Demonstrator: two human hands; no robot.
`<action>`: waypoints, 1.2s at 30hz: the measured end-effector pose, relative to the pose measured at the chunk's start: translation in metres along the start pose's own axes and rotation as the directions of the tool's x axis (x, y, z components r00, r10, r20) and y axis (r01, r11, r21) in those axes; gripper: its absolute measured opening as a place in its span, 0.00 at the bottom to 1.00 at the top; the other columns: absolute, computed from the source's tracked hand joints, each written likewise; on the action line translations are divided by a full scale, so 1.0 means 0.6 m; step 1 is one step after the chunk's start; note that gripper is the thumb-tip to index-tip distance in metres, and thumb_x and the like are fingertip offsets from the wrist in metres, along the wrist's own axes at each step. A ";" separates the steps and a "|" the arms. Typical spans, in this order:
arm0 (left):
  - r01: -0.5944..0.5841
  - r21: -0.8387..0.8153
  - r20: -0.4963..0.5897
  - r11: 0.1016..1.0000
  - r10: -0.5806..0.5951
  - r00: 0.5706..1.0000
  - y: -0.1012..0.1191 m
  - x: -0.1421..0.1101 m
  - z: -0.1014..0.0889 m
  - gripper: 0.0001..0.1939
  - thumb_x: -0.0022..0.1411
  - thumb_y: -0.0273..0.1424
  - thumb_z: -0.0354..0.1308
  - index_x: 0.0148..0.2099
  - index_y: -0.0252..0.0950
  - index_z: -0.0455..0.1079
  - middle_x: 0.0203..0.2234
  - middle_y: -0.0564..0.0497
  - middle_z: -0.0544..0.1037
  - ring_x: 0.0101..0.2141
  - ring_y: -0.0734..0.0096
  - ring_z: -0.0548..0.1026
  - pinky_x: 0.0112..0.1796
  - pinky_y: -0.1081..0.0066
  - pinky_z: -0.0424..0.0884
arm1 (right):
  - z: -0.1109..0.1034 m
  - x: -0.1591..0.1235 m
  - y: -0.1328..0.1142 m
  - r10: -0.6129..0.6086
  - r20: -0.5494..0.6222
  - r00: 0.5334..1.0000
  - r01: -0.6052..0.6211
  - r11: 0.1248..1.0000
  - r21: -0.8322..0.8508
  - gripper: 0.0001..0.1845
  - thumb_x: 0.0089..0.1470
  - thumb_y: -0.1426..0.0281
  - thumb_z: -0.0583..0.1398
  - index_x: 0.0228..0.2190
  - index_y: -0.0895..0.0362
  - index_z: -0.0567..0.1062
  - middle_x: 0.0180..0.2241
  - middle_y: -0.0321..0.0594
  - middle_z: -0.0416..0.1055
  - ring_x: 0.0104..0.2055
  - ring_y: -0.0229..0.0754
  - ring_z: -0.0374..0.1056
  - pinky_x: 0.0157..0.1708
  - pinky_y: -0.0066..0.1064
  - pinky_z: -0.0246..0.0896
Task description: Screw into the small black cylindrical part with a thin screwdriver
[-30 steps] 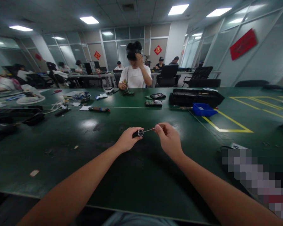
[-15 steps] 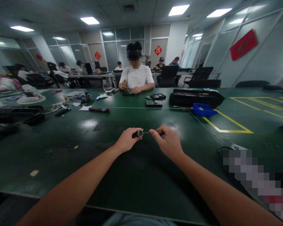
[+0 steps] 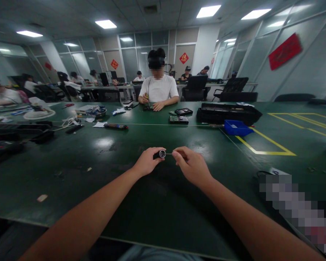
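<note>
My left hand [image 3: 147,161] grips a short black cylinder [image 3: 162,154] whose round, silver-rimmed open end faces me; details inside the rim are too small to make out. A thin metal rod [image 3: 168,154], like a screwdriver shaft, reaches level from my right fingers to the right side of that rim. Closed in a pinch, my right hand [image 3: 191,163] holds the rod, and its other end is hidden in the fingers. Both hands are above the green table [image 3: 152,210], a little apart from each other.
Across the table a person [image 3: 159,88] works on a circuit board. Hard drives [image 3: 178,119], a long black case [image 3: 228,114] and a blue bin [image 3: 237,127] lie beyond my right hand. A screwdriver-like tool [image 3: 116,126] and cables [image 3: 66,124] are at left.
The view has shifted slightly. My right fingers have turned a little around the rod and curled in more. The left hand's grip on the cylinder looks the same.
</note>
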State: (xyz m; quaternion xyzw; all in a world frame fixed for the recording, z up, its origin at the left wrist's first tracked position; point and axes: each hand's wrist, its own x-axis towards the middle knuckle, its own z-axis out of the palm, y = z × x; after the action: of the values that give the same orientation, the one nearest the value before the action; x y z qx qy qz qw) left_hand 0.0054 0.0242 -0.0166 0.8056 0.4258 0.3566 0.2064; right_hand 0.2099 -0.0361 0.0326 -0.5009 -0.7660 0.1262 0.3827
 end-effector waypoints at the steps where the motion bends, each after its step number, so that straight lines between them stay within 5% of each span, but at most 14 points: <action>1: 0.000 0.002 0.000 1.000 0.000 1.000 0.000 0.000 0.000 0.20 0.59 0.30 0.62 0.54 0.42 0.71 0.48 0.50 0.76 0.49 0.62 0.72 0.53 0.61 0.65 | 0.001 0.000 0.001 0.017 0.000 1.000 -0.017 1.000 -0.014 0.16 0.63 0.60 0.51 0.39 0.53 0.75 0.26 0.37 0.74 0.27 0.42 0.71 0.30 0.34 0.61; 6: 0.000 -0.002 -0.013 1.000 0.000 1.000 0.001 0.001 0.000 0.20 0.58 0.28 0.63 0.54 0.42 0.71 0.48 0.51 0.77 0.49 0.62 0.72 0.52 0.62 0.65 | 0.006 -0.001 0.005 -0.045 -0.053 0.998 0.045 0.999 -0.003 0.18 0.61 0.68 0.53 0.52 0.56 0.68 0.33 0.39 0.76 0.34 0.42 0.72 0.37 0.34 0.63; 10: 0.001 -0.005 -0.010 1.000 -0.001 1.000 0.001 0.001 0.000 0.20 0.59 0.29 0.63 0.54 0.42 0.71 0.48 0.51 0.77 0.49 0.62 0.72 0.52 0.62 0.65 | 0.003 -0.002 0.002 -0.040 -0.029 0.999 0.040 0.999 -0.016 0.11 0.62 0.64 0.53 0.40 0.55 0.73 0.32 0.39 0.75 0.34 0.42 0.72 0.34 0.32 0.61; 12: -0.007 -0.003 0.002 1.000 0.007 1.000 0.003 0.000 0.000 0.19 0.59 0.30 0.63 0.54 0.42 0.71 0.48 0.51 0.77 0.49 0.62 0.72 0.52 0.62 0.65 | 0.002 -0.001 0.000 -0.008 -0.018 1.000 0.007 0.998 -0.062 0.16 0.65 0.61 0.50 0.35 0.54 0.74 0.27 0.37 0.73 0.28 0.41 0.70 0.28 0.32 0.58; 16: -0.009 0.006 0.015 1.000 0.008 1.000 0.004 -0.001 0.000 0.19 0.59 0.29 0.63 0.54 0.43 0.71 0.46 0.51 0.77 0.48 0.62 0.72 0.51 0.62 0.65 | 0.004 0.000 0.001 -0.020 -0.035 0.999 0.017 0.995 -0.094 0.13 0.64 0.64 0.51 0.43 0.54 0.73 0.27 0.37 0.74 0.29 0.42 0.70 0.31 0.33 0.59; 19: -0.012 0.002 0.000 1.000 0.012 1.000 0.003 0.000 0.000 0.19 0.59 0.28 0.63 0.53 0.42 0.71 0.46 0.51 0.76 0.48 0.63 0.72 0.51 0.62 0.65 | 0.005 -0.001 0.003 -0.054 -0.039 0.998 0.053 0.998 -0.041 0.15 0.61 0.67 0.54 0.49 0.55 0.69 0.34 0.40 0.76 0.36 0.44 0.72 0.38 0.35 0.62; 23: -0.013 0.000 0.003 1.000 0.013 1.000 0.003 0.000 -0.001 0.19 0.59 0.29 0.63 0.53 0.42 0.71 0.47 0.51 0.76 0.48 0.63 0.72 0.52 0.62 0.65 | 0.005 -0.004 0.001 -0.051 -0.034 0.998 0.051 0.999 -0.008 0.13 0.63 0.66 0.51 0.45 0.54 0.72 0.36 0.42 0.76 0.38 0.45 0.71 0.39 0.37 0.63; 27: -0.013 0.007 0.004 1.000 0.013 1.000 0.004 0.001 -0.002 0.19 0.59 0.30 0.63 0.54 0.43 0.71 0.47 0.51 0.76 0.49 0.63 0.72 0.52 0.62 0.65 | 0.013 -0.004 0.006 0.061 -0.146 0.987 -0.032 0.981 0.190 0.14 0.62 0.64 0.54 0.47 0.55 0.69 0.35 0.42 0.75 0.37 0.44 0.72 0.39 0.37 0.64; 32: 0.007 0.013 -0.018 1.000 -0.006 1.000 0.004 0.002 -0.005 0.20 0.60 0.30 0.62 0.55 0.43 0.70 0.49 0.51 0.76 0.51 0.62 0.71 0.54 0.61 0.64 | 0.030 0.007 0.025 0.284 -0.128 0.950 -0.170 0.817 0.551 0.15 0.59 0.58 0.57 0.37 0.57 0.74 0.34 0.42 0.75 0.36 0.44 0.72 0.41 0.38 0.66; 36: -0.065 0.001 -0.055 0.998 0.065 0.996 0.009 0.006 -0.007 0.19 0.59 0.28 0.63 0.54 0.41 0.71 0.49 0.50 0.76 0.51 0.64 0.71 0.54 0.62 0.64 | 0.041 0.017 0.041 0.427 -0.077 0.901 -0.190 0.549 0.814 0.14 0.56 0.57 0.60 0.35 0.56 0.74 0.31 0.38 0.73 0.33 0.40 0.70 0.40 0.38 0.68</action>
State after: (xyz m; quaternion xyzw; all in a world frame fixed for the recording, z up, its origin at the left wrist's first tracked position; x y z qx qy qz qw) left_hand 0.0063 0.0245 -0.0090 0.8089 0.4047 0.3853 0.1829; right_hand 0.2068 -0.0114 0.0065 -0.4198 -0.4705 0.4480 0.6338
